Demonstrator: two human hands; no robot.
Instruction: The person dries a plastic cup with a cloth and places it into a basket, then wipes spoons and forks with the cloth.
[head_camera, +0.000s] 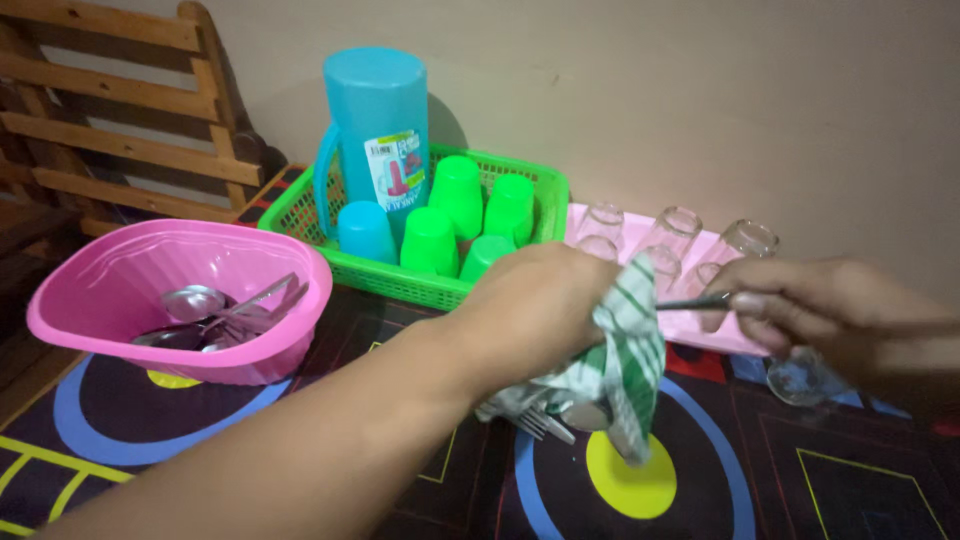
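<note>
We pinch the handle of a metal utensil (690, 301) in our right hand (830, 310), its other end buried in the green-striped cloth (625, 350) that our left hand (535, 300) grips shut at centre. Forks and spoons (560, 415) lie below at 6 o'clock, apparently wiped. More cutlery (225, 310) waits in the pink basin (120, 290) at 9 o'clock, so much remains.

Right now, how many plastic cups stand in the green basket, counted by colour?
Green cups: 4
Blue cups: 1
Total: 5 cups in the green basket, all upside down beside the blue jug.
</note>
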